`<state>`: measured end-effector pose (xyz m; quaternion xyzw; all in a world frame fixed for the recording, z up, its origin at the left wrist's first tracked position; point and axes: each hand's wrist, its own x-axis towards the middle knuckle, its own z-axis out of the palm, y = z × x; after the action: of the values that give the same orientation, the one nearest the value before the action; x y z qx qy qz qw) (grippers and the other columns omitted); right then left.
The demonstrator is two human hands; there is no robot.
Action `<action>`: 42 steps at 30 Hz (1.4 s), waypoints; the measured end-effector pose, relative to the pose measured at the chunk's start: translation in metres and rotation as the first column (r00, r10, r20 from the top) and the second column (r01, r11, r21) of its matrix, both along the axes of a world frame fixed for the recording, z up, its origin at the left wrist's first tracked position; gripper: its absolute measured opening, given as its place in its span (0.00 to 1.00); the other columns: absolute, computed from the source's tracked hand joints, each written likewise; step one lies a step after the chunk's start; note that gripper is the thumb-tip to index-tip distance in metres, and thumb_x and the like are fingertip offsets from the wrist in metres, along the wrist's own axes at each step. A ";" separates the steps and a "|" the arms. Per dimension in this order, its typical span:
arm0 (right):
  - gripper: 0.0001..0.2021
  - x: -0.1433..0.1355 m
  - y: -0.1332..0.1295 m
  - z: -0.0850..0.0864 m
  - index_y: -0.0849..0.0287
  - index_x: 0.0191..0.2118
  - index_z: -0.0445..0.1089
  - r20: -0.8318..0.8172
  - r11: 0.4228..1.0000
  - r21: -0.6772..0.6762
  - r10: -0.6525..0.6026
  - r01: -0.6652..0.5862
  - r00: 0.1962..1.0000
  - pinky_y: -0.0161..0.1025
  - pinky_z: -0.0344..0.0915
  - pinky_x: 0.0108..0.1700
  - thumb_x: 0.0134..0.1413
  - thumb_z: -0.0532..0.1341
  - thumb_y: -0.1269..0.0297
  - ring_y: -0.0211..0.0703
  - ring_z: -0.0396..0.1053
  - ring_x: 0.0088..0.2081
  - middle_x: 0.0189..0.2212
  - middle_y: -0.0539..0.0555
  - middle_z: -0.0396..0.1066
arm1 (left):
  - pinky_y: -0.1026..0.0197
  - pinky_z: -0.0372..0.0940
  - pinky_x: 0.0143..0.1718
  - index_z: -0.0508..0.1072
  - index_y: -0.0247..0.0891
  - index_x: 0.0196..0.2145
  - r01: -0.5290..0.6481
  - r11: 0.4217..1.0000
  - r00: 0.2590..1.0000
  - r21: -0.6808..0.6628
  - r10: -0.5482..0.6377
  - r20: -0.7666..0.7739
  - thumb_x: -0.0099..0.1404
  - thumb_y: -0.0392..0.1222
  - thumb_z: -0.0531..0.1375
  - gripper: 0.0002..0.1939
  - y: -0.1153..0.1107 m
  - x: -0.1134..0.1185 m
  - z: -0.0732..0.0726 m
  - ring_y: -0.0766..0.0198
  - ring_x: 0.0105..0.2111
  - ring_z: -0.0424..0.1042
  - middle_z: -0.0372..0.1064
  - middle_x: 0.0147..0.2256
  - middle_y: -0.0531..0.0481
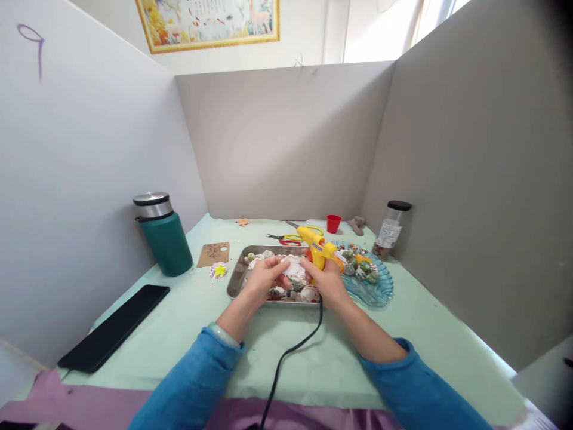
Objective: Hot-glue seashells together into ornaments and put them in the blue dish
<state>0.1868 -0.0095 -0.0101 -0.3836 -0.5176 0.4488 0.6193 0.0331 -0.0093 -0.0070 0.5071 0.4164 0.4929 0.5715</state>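
Left hand [267,276] half-curled, grasp unclear; right hand [328,280] grips glue gun [317,243] slanting down rightward.

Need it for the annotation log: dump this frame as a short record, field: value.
left_hand: left hand, fingertips by a white piece; grip unclear
right_hand: right hand, around yellow glue gun
cable: black cord, running down from the right hand
center: metal tray with shells
right_side: blue plate bearing patterned shells; black-lidded jar
back: red cup; scissors
left_side: green bottle; brown card; black slab
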 end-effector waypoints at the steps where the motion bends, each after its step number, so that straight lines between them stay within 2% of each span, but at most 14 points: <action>1: 0.18 0.000 -0.001 0.001 0.60 0.41 0.68 0.009 1.000 -0.004 -0.003 0.003 1.000 0.35 0.54 0.21 0.42 0.65 0.58 0.35 0.56 0.18 0.16 0.43 0.60 | 0.70 0.60 0.20 0.68 0.34 0.28 -0.011 1.000 1.000 0.004 0.011 0.000 0.51 0.53 0.66 0.19 0.000 0.000 0.000 0.70 0.15 0.67 0.68 0.16 0.51; 10: 0.18 -0.001 -0.003 0.002 0.61 0.41 0.69 0.039 0.999 -0.018 0.031 -0.030 0.999 0.33 0.52 0.20 0.44 0.65 0.58 0.33 0.54 0.17 0.15 0.43 0.58 | 0.69 0.62 0.20 0.65 0.35 0.26 -0.014 0.999 1.000 0.045 0.013 0.024 0.52 0.50 0.66 0.17 -0.002 0.000 0.004 0.70 0.15 0.66 0.65 0.16 0.55; 18: 0.19 -0.001 -0.002 0.001 0.61 0.42 0.68 0.041 0.999 -0.028 0.040 -0.039 0.998 0.33 0.52 0.20 0.44 0.65 0.58 0.33 0.54 0.16 0.14 0.42 0.58 | 0.68 0.62 0.19 0.67 0.34 0.25 -0.009 1.000 0.999 0.013 0.009 0.051 0.49 0.48 0.68 0.17 -0.003 -0.001 0.006 0.71 0.15 0.66 0.65 0.17 0.55; 24: 0.20 0.000 0.000 0.001 0.63 0.41 0.68 0.054 0.998 -0.056 0.024 -0.021 0.998 0.33 0.54 0.20 0.44 0.64 0.55 0.34 0.54 0.16 0.14 0.42 0.58 | 0.69 0.64 0.20 0.72 0.30 0.33 0.001 1.000 0.998 -0.025 0.000 0.055 0.53 0.50 0.66 0.18 0.004 -0.002 -0.003 0.70 0.16 0.67 0.69 0.17 0.50; 28: 0.19 -0.001 0.002 -0.002 0.62 0.41 0.68 0.032 0.999 -0.051 -0.010 0.011 0.999 0.33 0.54 0.20 0.44 0.64 0.55 0.34 0.55 0.17 0.14 0.43 0.59 | 0.68 0.67 0.23 0.72 0.30 0.36 0.005 0.999 0.988 -0.054 0.004 0.156 0.54 0.43 0.66 0.15 0.003 -0.002 0.001 0.69 0.17 0.69 0.70 0.18 0.50; 34: 0.18 -0.001 0.002 -0.002 0.62 0.40 0.68 0.008 0.999 -0.035 -0.036 0.037 0.999 0.32 0.55 0.20 0.44 0.64 0.57 0.33 0.56 0.17 0.15 0.43 0.59 | 0.66 0.69 0.25 0.67 0.33 0.31 -0.028 0.996 0.974 -0.079 0.045 0.224 0.54 0.35 0.64 0.09 -0.001 -0.002 0.009 0.68 0.19 0.71 0.70 0.20 0.50; 38: 0.19 -0.001 0.002 -0.001 0.62 0.40 0.68 -0.011 0.999 -0.032 -0.027 0.027 1.000 0.32 0.55 0.19 0.43 0.65 0.57 0.33 0.55 0.17 0.15 0.43 0.59 | 0.66 0.69 0.26 0.66 0.32 0.32 -0.007 0.998 0.974 -0.066 0.022 0.227 0.55 0.36 0.64 0.10 -0.002 -0.001 0.010 0.66 0.20 0.72 0.71 0.20 0.49; 42: 0.21 -0.002 0.002 -0.001 0.62 0.40 0.68 -0.012 0.998 -0.052 0.031 -0.032 0.999 0.31 0.53 0.18 0.39 0.67 0.58 0.31 0.55 0.17 0.18 0.43 0.62 | 0.65 0.69 0.26 0.65 0.33 0.34 0.013 1.000 0.982 -0.011 -0.011 0.187 0.53 0.40 0.65 0.15 -0.003 0.000 0.008 0.66 0.20 0.73 0.73 0.21 0.48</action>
<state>0.1851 -0.0077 -0.0115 -0.3887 -0.5081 0.4740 0.6050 0.0333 -0.0119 0.0006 0.4576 0.3611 0.5321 0.6141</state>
